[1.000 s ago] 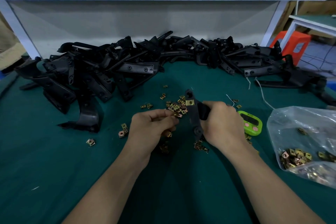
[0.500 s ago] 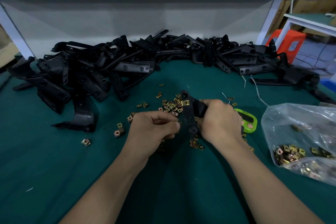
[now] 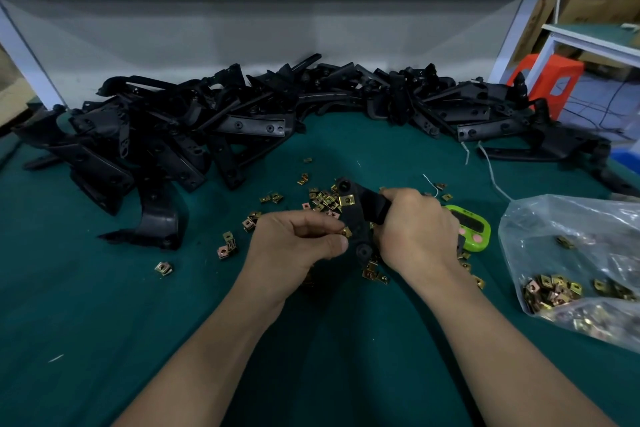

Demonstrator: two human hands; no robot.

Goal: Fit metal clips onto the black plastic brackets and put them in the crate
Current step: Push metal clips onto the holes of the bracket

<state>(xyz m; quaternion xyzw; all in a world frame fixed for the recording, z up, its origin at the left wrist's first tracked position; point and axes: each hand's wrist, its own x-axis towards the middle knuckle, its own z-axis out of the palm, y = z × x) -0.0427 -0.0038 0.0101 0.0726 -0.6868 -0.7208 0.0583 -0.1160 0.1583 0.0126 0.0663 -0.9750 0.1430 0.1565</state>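
My right hand [image 3: 414, 230] grips a black plastic bracket [image 3: 356, 218] over the middle of the green table. One brass-coloured metal clip [image 3: 347, 200] sits on the bracket's upper part. My left hand [image 3: 298, 241] pinches a second metal clip [image 3: 346, 231] against the bracket's left edge, lower down. Loose clips [image 3: 322, 199] lie scattered on the cloth behind and under my hands. A long heap of black brackets [image 3: 194, 128] runs along the back of the table. No crate is in view.
A clear plastic bag [image 3: 571, 253] holding several clips lies at the right. A green timer [image 3: 472, 227] sits just right of my right hand. A single bracket [image 3: 156, 222] stands at the left. An orange stool [image 3: 550, 83] and a blue bin edge [image 3: 627, 158] are beyond the table.
My left hand has brought a clip from just left of the bracket up against its lower left edge. My right hand keeps hold of the bracket in about the same place.
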